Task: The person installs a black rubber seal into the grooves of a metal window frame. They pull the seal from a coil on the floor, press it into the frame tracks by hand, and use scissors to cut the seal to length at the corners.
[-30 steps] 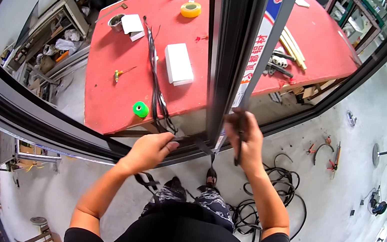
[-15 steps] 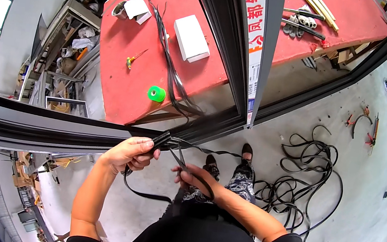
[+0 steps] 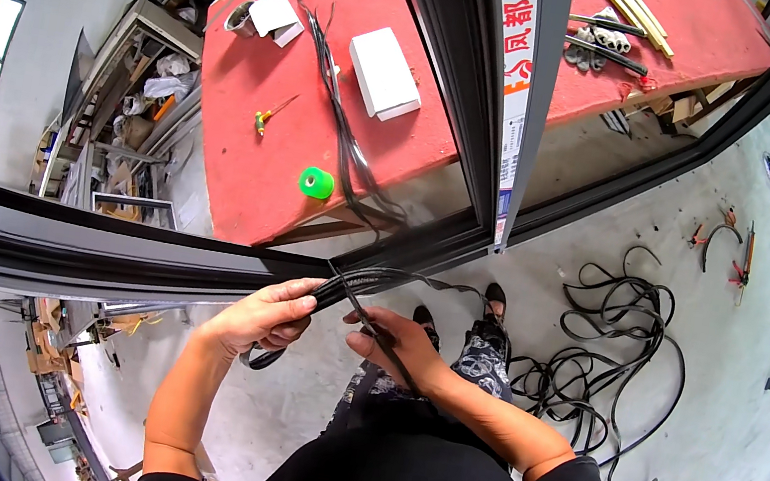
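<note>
My left hand (image 3: pixel 276 314) is closed around a folded bundle of flat black rubber strip (image 3: pixel 331 290), just in front of the dark metal frame (image 3: pixel 137 247). Loops of the bundle hang below that fist. To its right, my right hand (image 3: pixel 397 341) has its fingers bent around a length of the same strip, which crosses over the bundle and runs down toward my body. One strand trails from the bundle past my shoes toward a loose, tangled heap of strip (image 3: pixel 539 381) on the floor at the right.
Beyond the frame stands a red-topped table (image 3: pixel 245 168) with a white box (image 3: pixel 384 74), a green roll (image 3: pixel 315 183), a small screwdriver (image 3: pixel 262 123), and more black strips (image 3: pixel 338 122). Gloves (image 3: pixel 585 56) lie at its right. Pliers-like red tools (image 3: pixel 741 272) rest on the floor.
My right hand has moved up and slightly right, closer to the bundle. The wide hanging loop has been drawn in, and a strand now lies across the bundle.
</note>
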A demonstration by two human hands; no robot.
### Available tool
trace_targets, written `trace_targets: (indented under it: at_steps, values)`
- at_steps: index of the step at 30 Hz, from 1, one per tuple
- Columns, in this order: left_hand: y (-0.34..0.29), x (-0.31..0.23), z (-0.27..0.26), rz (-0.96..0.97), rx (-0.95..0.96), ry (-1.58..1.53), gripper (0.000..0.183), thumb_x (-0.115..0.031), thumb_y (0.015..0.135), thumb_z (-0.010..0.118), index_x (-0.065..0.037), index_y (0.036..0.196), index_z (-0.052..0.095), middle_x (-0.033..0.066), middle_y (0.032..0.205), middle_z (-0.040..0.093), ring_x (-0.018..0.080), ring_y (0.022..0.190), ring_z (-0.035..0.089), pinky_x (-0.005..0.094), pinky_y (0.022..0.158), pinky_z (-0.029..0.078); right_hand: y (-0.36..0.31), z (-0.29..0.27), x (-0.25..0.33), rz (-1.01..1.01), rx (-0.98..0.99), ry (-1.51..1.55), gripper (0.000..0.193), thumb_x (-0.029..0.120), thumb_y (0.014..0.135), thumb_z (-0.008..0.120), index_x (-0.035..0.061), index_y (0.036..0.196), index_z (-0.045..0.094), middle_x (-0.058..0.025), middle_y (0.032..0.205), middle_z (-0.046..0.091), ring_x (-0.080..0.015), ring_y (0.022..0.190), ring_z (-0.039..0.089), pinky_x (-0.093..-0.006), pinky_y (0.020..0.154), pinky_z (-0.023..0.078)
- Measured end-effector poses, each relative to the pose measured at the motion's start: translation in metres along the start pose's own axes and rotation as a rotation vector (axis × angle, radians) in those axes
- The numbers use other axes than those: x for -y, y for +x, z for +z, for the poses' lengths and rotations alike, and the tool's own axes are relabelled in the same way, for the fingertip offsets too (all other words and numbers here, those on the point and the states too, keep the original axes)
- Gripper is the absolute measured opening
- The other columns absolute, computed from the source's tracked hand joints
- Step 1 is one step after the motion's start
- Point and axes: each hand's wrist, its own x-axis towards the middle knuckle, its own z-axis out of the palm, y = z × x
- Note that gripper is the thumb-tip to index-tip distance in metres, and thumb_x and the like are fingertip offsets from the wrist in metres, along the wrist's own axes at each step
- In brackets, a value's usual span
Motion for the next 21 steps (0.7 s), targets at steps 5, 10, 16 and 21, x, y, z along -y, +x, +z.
trace_targets:
  at_steps: [5,10,16,21]
  values:
    - [0.003,0.0,-0.001,0.019,0.013,-0.013,0.04,-0.024,0.096,0.053,-0.015,0.134,0.045,-0.0078,0.058,0.033,0.0018,0.047,0.026,0.0181,0.04,0.018,-0.003,-0.002,0.005,-0.05,-0.07,-0.048,0.036,0.031,0.085,0.069,0.0024,0.105,0.062,-0.0074,0.084,0.063,-0.0105,0.078,0.056,-0.0262,0.072,0.046]
    - [0.004,-0.013,0.012,0.004,0.007,0.038,0.04,-0.025,0.095,0.054,-0.014,0.133,0.046,-0.0082,0.058,0.032,0.0014,0.046,0.025,0.0183,0.04,0.018,-0.009,-0.008,0.014,-0.044,-0.127,-0.198,0.024,0.021,0.085,0.071,0.0013,0.097,0.062,0.001,0.067,0.054,-0.005,0.064,0.046,-0.0229,0.058,0.041]
    - [0.017,-0.025,0.026,0.0,0.096,0.132,0.046,-0.025,0.096,0.053,-0.007,0.137,0.041,-0.008,0.059,0.032,0.0016,0.047,0.025,0.0188,0.041,0.018,-0.032,-0.016,0.007,-0.08,-0.253,-0.168,0.023,0.02,0.083,0.072,-0.0002,0.084,0.062,-0.0015,0.063,0.055,-0.0061,0.06,0.045,-0.0238,0.056,0.041]
    - [0.044,-0.041,0.058,-0.076,0.185,0.242,0.049,-0.022,0.097,0.051,-0.004,0.14,0.035,-0.0067,0.059,0.031,0.0031,0.048,0.025,0.0198,0.041,0.018,-0.064,-0.03,0.002,-0.12,-0.429,-0.082,0.03,0.026,0.08,0.074,-0.0011,0.077,0.062,-0.006,0.055,0.05,-0.0095,0.052,0.044,-0.0281,0.05,0.039]
